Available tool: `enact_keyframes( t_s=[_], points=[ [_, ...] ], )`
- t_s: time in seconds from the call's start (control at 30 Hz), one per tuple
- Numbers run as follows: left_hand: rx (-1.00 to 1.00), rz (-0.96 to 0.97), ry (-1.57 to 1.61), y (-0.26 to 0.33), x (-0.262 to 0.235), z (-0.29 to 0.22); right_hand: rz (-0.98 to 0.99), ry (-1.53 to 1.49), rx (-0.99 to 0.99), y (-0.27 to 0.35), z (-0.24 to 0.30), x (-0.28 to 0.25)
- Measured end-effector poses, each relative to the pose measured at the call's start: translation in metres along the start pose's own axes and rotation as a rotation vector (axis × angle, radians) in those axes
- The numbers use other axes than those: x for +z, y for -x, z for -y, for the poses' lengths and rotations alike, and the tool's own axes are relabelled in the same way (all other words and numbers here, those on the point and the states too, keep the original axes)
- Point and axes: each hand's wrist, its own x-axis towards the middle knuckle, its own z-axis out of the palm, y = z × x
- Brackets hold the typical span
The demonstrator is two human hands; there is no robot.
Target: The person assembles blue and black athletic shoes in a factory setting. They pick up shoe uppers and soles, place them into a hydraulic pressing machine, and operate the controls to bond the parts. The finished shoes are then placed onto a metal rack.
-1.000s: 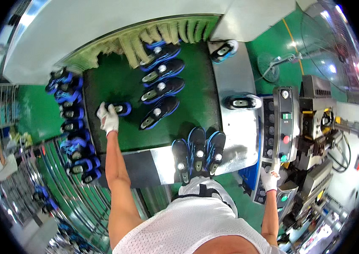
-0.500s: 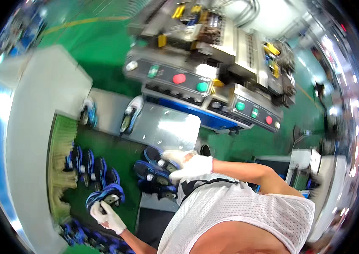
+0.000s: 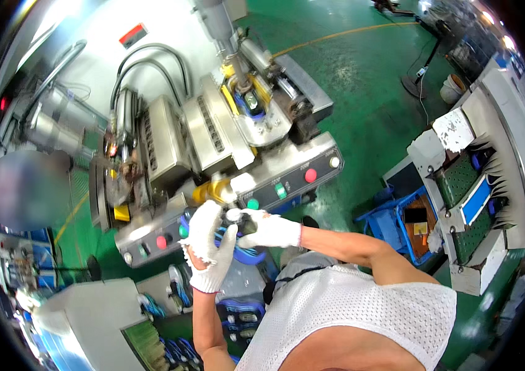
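In front of the machine's control panel, both my white-gloved hands are closed around a blue and black shoe. My left hand covers the shoe's left side, with fingers pointing up toward the machine. My right hand grips it from the right, close to its dark opening. Most of the shoe is hidden by the gloves. Behind my hands stands a metal two-station press machine. Another dark shoe with a blue edge sits in its right station, below a vertical ram.
Red and green buttons line the control panel. Below, more shoes lie beside my body, near a white conveyor housing. At right are a blue crate and another conveyor. A person with a blurred head stands at far left.
The view has swung to the right. My left hand has left the conveyor side with a shoe, my right hand has left the pile, and both now meet on one shoe before the machine.
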Motion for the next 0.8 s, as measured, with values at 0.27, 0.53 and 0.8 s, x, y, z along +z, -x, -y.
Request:
enact_keyframes(
  t_s=[0.27,0.53,0.8],
  points=[
    [-0.421,-0.074,0.243,-0.208,0.187,0.086,-0.293,-0.752,0.253,0.118,-0.052,-0.141],
    [-0.524,0.054,-0.231,-0.286,0.375,0.209,-0.494,-0.960,0.181,0.149,-0.038,-0.161],
    [-0.870,0.139,0.259,-0.338,0.288,0.195,-0.697,-0.686,0.349,0.142,-0.028,-0.183]
  ],
)
